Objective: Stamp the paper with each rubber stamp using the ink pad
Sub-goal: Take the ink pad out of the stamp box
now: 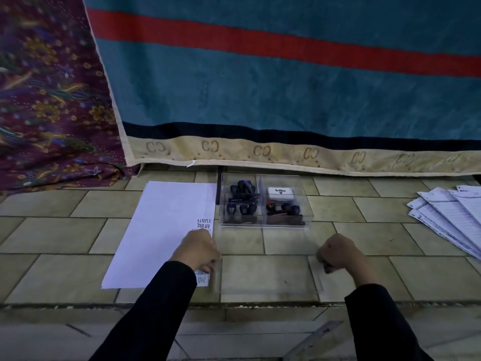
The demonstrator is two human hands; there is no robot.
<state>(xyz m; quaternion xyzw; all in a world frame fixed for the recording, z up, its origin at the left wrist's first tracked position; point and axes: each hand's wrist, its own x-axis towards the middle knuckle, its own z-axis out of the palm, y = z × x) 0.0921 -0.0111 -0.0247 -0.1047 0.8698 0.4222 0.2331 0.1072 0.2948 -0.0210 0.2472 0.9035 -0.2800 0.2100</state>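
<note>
- Left hand (pixel 197 252): lower centre of the frame. My fingers are curled round the left edge of the clear lid (pixel 268 274), and the hand overlaps the paper's right margin.
- Right hand (pixel 338 256): lower centre-right, curled round the lid's right edge. My hands are well apart, one on each side, which I judge keeps the lid level.
- Clear lid: lies flat and low over the tiled surface (pixel 78 235), just in front of the box. I cannot tell whether it touches the tiles.
- Clear box (pixel 263 226): centre of the frame, uncovered, with two compartments, just right of the paper.
- Rubber stamps (pixel 243 196): dark-handled and heaped in the left compartment, with a few more at the front of the right one.
- Ink pad (pixel 281 193): white case, closed, at the back of the right compartment.
- Paper (pixel 161 230): left of centre, lying flat close beside the box, so the reach from pad to sheet is short.
- Prints (pixel 204 223): "SAMPLE" and "AIR MAIL" run along the right margin. The print near my left wrist is unreadable.
- Stage (my judgement): some stamping is done, but I cannot tell whether the lid is coming off or going back on.
- Printed sheets (pixel 447 220): fanned at the right edge, well apart.
- Teal cloth (pixel 286 87): hangs behind everything.
</note>
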